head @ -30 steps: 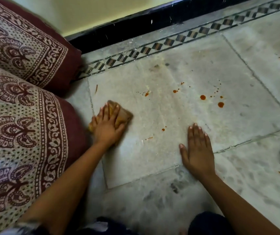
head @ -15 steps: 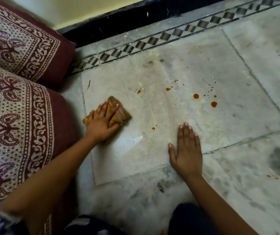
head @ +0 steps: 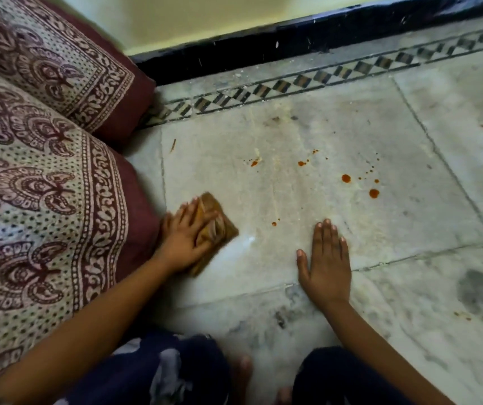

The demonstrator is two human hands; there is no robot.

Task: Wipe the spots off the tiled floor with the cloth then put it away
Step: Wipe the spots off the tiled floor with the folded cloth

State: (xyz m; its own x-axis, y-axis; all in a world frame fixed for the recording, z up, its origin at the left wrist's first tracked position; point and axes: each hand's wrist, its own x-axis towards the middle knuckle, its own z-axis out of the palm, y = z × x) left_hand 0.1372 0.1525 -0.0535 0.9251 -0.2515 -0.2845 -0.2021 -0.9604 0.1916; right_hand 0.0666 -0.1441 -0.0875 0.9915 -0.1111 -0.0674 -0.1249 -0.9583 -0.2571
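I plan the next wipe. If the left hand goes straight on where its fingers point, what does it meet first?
The left hand would cross bare tile, then probably reach the small orange spot; it may pass just left.

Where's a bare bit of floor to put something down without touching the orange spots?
Bare tile lies between the cloth and the right hand, below two tiny spots. A mostly bare strip runs under the checkered border. Crowded: the orange spots mid-tile, and the left edge, where the left hand presses the cloth beside the cushions.
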